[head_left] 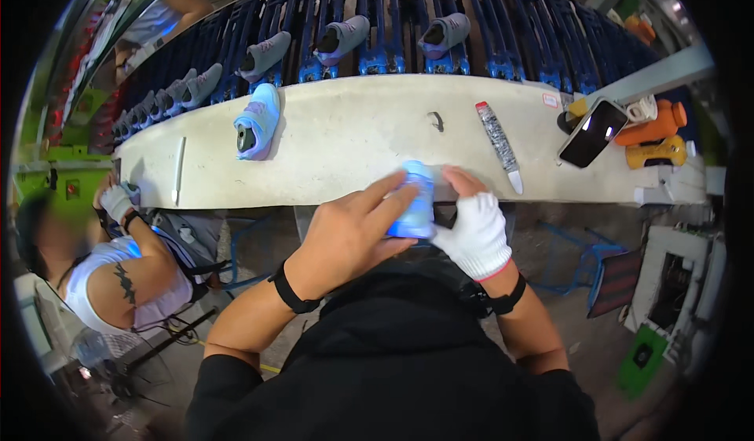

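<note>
My bare left hand [345,233] and my right hand [475,233], in a white glove with bare fingertips, both grip a light blue shoe [415,199] at the near edge of the pale workbench [353,139]. The shoe is seen end on, mostly covered by my fingers. A second light blue shoe [257,120] stands on the bench to the left, apart from both hands.
A speckled knife-like tool [500,144], a small dark hook [436,120], a white stick [179,170] and a phone [593,133] lie on the bench. Orange bottles [652,131] stand at right. Grey shoes [342,39] ride a blue conveyor rack behind. A seated co-worker [118,272] works at left.
</note>
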### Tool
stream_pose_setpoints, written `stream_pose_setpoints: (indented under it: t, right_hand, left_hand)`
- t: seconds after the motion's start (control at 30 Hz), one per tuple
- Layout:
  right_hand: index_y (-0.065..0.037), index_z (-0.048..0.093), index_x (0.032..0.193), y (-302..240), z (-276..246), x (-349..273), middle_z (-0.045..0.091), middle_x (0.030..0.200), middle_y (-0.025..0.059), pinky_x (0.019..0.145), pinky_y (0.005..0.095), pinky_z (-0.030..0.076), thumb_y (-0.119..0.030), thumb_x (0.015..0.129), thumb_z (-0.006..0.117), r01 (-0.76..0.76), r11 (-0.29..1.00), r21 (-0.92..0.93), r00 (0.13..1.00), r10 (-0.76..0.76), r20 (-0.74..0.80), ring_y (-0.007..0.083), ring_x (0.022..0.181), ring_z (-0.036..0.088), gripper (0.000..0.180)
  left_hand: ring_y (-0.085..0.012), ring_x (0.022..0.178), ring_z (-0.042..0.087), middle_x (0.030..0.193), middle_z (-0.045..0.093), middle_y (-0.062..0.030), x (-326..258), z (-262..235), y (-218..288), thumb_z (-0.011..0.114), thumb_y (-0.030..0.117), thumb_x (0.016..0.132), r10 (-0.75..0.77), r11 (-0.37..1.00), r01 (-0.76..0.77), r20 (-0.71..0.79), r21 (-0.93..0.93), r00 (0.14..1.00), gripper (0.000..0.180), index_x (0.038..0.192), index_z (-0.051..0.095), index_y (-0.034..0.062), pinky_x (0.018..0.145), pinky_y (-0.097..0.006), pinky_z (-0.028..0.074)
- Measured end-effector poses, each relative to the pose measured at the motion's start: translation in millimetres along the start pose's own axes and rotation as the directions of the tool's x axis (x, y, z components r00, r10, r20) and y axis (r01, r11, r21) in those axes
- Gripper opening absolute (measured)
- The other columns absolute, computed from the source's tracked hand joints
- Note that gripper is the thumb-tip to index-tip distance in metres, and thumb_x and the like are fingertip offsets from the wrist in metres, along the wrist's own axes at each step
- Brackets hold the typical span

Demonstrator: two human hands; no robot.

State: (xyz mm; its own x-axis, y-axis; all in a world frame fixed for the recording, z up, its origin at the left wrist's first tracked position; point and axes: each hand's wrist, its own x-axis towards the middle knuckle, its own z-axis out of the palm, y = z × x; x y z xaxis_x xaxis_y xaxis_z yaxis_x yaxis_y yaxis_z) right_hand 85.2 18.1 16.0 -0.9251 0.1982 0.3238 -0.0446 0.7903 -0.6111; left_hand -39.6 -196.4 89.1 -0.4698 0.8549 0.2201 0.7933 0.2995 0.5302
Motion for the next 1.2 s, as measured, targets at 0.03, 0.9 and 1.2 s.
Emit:
stream_pose_setpoints:
  t: [0.03, 0.9, 1.2]
  right_hand:
    - [-0.006, 0.045, 0.160, -8.5, -20.3, 6.3, 0.063, 0.152, 0.0215, 0.110, 0.0508, 0.054, -0.033, 0.070, 0.102, 0.064, 0.998, -0.002, 0.997, -0.064, 0.051, 0.0452, 0.131, 0.066, 0.110]
    - [-0.004, 0.071, 0.112, -28.2, -20.9, 24.8, 0.081, 0.115, 0.0183, 0.097, 0.0433, 0.064, -0.048, 0.067, 0.106, -0.051, 0.961, 0.272, 0.998, 0.056, -0.012, 0.0323, 0.106, 0.081, 0.073]
    - [-0.009, 0.071, 0.105, -13.0, -31.8, 30.3, 0.080, 0.105, 0.0112, 0.091, 0.0419, 0.065, -0.022, 0.070, 0.107, 0.234, 0.936, 0.262, 0.966, -0.254, 0.044, 0.0320, 0.104, 0.081, 0.052]
  left_hand:
    - [-0.0352, 0.104, 0.078, 0.139, 0.073, -0.0186, 2.3, 9.2, -2.9, 0.096, 0.023, 0.079, 0.051, 0.996, -0.055, -0.063, -0.068, 0.997, 0.067, 0.138, 0.071, 0.0082, 0.082, -0.041, 0.066]
    - [-0.0378, 0.096, 0.057, 0.099, 0.055, -0.0129, -4.3, 86.5, -12.1, 0.084, -0.001, 0.071, -0.102, 0.857, -0.083, -0.324, -0.509, 0.941, 0.039, 0.100, 0.058, 0.0063, 0.081, -0.046, 0.049]
    - [-0.0330, 0.091, 0.062, 0.096, 0.061, -0.0078, 21.1, 65.5, -49.0, 0.089, 0.016, 0.075, 0.202, 0.861, -0.276, -0.210, -0.428, 0.957, 0.036, 0.098, 0.062, 0.0099, 0.077, -0.044, 0.053]
